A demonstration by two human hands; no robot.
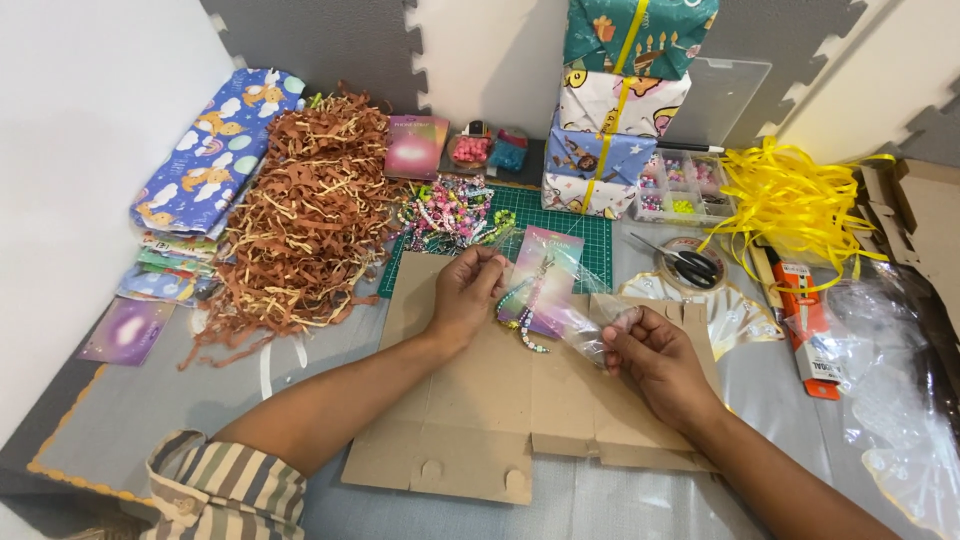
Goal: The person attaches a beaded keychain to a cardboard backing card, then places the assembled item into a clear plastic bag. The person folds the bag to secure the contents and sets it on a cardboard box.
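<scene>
A grey bench (150, 400) under grey foam wall tiles carries a flattened cardboard sheet (470, 420) and a green cutting mat (590, 240). A clear compartment box (690, 190) holds small coloured beads, beside a stack of wrapped gift boxes (615, 110), and brown paper shred (300, 220), yellow ribbon (795, 205) and scissors (690, 262) crowd the edges. Over the cardboard, the left hand (465, 295) pinches a pastel card with a beaded chain (540, 285), while the right hand (655, 355) grips the clear plastic sleeve (590, 335) at the card's lower end.
</scene>
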